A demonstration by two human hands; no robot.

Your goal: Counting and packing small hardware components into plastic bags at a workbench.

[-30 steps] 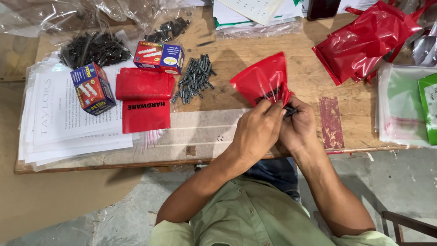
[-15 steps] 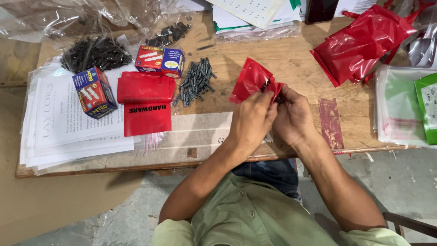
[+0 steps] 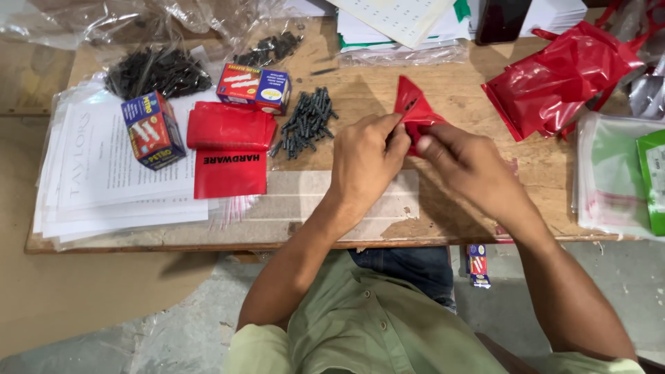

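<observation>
1. Both hands meet over the wooden counter (image 3: 360, 93), pinching one small red plastic pouch (image 3: 413, 111) between them.
2. The left hand (image 3: 364, 163) has its grip clamped on the pouch's left edge, fingertips closed tight.
3. The right hand (image 3: 471, 163) has its grip clamped on the pouch's lower right part.
4. Just left of the left grip lies a loose pile of dark screws (image 3: 306, 123).
5. Further left sit a stack of flat red pouches (image 3: 230, 149) and two small colourful boxes (image 3: 253, 87).
6. Well right of the right grip lies a crumpled red bag (image 3: 561, 76).
</observation>
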